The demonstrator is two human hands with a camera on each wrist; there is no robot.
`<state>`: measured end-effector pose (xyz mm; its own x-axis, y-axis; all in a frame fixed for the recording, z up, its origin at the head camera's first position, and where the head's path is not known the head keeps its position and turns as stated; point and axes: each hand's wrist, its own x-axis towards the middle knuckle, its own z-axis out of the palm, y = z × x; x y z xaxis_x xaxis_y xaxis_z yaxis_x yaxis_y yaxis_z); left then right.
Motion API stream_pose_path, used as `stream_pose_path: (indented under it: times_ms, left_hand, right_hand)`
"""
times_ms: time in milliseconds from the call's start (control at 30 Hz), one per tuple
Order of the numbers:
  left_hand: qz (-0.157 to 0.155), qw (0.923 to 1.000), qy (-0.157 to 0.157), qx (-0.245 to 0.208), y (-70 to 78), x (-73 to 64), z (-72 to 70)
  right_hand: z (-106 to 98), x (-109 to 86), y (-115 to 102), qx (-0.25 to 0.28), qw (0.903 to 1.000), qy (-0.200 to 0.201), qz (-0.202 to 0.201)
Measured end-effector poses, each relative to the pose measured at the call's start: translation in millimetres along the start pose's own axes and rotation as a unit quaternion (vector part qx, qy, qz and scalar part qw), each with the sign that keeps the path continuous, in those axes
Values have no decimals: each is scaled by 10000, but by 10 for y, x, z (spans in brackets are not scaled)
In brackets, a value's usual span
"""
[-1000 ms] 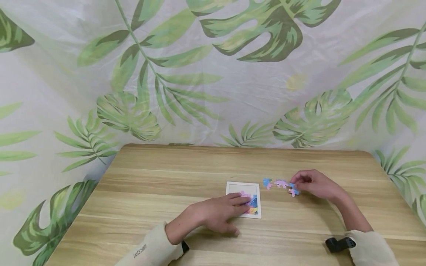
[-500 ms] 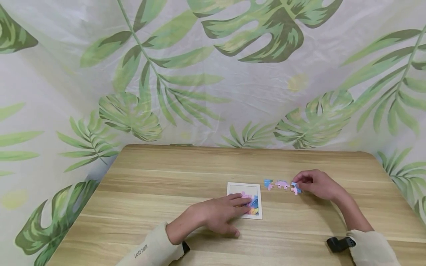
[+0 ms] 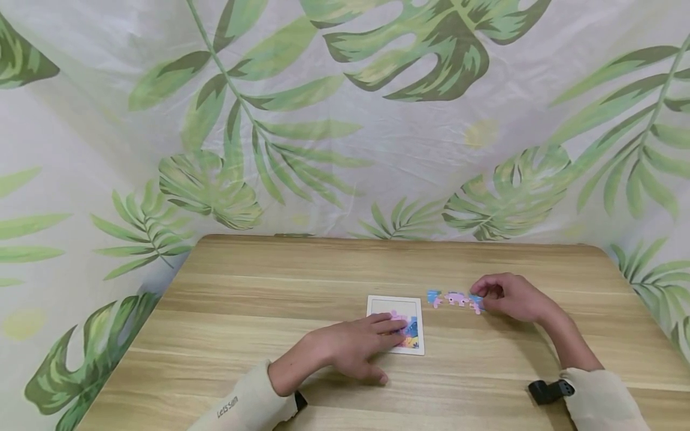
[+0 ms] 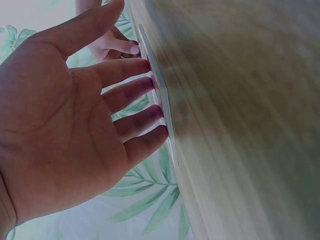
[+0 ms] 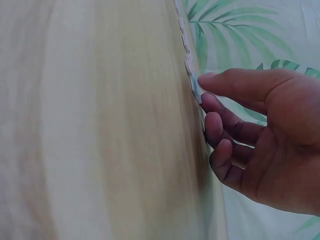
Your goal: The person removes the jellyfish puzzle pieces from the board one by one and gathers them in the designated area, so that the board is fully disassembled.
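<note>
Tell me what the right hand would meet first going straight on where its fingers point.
Probably the middle pink puzzle piece; the blue-and-pink piece that the right hand pinches would lead. Any gap between the two pieces is hard to judge.

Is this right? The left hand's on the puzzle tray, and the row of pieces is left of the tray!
Not quite: in the head view, the row of pieces is right of the puzzle tray. The left hand is on it, yes.

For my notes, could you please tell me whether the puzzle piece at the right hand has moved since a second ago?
Yes, the puzzle piece has moved slightly, toward the table's far edge.
</note>
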<state>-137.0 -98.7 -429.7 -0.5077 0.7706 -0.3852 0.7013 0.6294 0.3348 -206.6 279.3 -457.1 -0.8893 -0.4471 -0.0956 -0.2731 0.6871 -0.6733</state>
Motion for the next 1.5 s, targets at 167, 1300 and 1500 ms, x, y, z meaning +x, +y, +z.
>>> stream_pose_path:
  times_ms: [167, 1300, 1500]
  left_hand:
    - [32, 10000, 18, 59, -5, 3, -4]
    - [-90, 9981, 481, -371, -121, -262, -22]
    - [-170, 9975, 597, -333, -143, -437, 14]
  right_hand:
    - [5, -6, -4, -4, 10000, 24, -77]
    - [321, 231, -490, -76, 9979, 36, -647]
    - [493, 311, -651, -26, 9960, -237, -866]
